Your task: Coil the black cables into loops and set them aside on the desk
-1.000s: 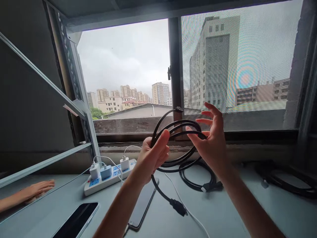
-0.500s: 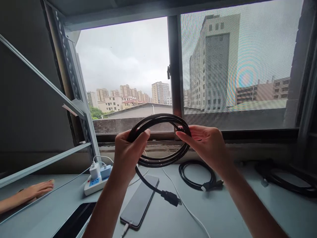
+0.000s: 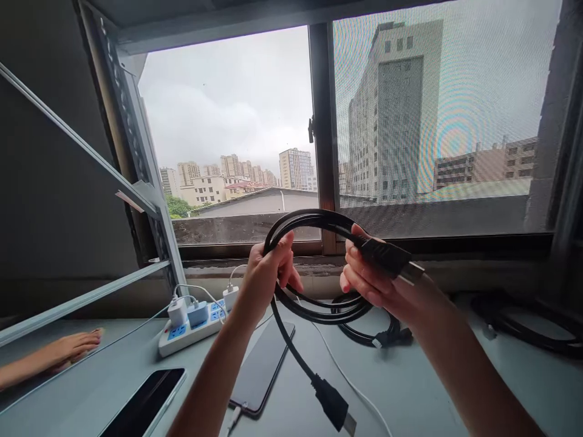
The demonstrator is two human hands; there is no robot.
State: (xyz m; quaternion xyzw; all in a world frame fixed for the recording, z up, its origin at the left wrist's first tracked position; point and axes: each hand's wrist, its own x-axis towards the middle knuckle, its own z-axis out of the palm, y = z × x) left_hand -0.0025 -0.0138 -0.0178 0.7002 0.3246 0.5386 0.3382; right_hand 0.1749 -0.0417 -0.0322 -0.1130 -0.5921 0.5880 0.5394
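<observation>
A black HDMI cable, wound into a loose coil, hangs in the air before the window. My left hand is closed around the coil's left side, thumb on top. My right hand grips the coil's right side, where one cable end lies across the fingers. That end's black plug points right, its metal tip showing. From beneath my left hand the other end hangs down, its plug tilted toward the lower right above the table.
A phone on a charging lead lies below the coil, with another phone to its left. Behind stands a power strip. More black cables lie coiled at right. Another person's hand rests at far left.
Both hands and the coil have shifted right. My right hand has turned, bringing the upper plug into view pointing right. The dangling plug has swung lower and rightward.
</observation>
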